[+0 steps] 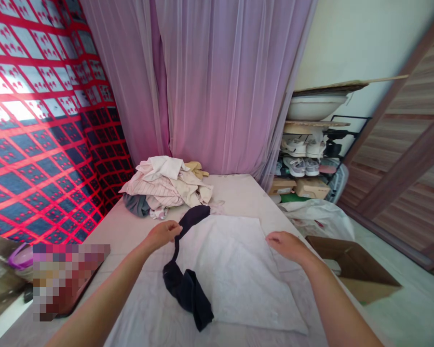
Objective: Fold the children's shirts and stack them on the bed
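Note:
A dark navy garment [186, 284] trails across a white cloth [235, 270] that lies spread flat on the bed. My left hand [163, 233] pinches the garment near its upper end and lifts that part, while the rest lies bunched below. My right hand [286, 245] rests at the white cloth's right corner, fingers curled down on the fabric edge.
A heap of pale clothes [166, 187] lies at the bed's far end before pink curtains [210, 82]. A shoe rack [307, 159] stands at the right, with an open cardboard box [358, 270] on the floor. A red patterned wall [39, 120] is at the left.

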Available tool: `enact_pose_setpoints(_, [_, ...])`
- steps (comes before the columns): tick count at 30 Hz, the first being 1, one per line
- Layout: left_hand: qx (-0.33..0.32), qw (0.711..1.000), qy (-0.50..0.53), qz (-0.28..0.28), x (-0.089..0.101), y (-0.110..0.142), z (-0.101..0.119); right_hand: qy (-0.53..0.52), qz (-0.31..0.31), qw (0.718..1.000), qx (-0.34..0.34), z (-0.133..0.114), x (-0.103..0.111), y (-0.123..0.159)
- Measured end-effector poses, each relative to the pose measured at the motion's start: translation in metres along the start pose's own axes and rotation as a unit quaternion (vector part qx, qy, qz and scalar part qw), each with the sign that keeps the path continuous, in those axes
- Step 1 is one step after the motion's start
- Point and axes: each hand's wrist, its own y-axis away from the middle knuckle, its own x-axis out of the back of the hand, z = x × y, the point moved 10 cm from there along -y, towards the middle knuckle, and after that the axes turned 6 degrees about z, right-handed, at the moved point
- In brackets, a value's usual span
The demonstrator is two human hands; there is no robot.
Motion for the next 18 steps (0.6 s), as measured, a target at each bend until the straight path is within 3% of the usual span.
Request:
enact_pose_setpoints(3, [0.021,0.996,-0.054,0.066,0.002,-0.049,-0.008,0.065,0.03,0.995,-0.071,0.015,-0.005,-0.044])
enact_pose_setpoints(8, [0.052,0.995,-0.076,0.05,-0.027,-0.102,-0.017,0.097,0.046,0.986,-0.127,0.027,-0.026,-0.09])
enact_pose_setpoints(14, [0.014,0.999,-0.019,0.026,-0.05,-0.114,-0.014,0.107,0.027,0.989,-0.095,0.022,-0.042,-0.102])
enact_pose_setpoints(16, [-0.027,0.998,0.039,0.05,-0.042,-0.111,-0.008,0.103,0.034,0.99,-0.093,0.02,-0.038,-0.102])
enact_pose_setpoints(18, [-0.073,0.987,0.089,0.114,-0.022,-0.107,0.0,0.096,0.069,0.988,-0.102,0.018,-0.03,-0.102])
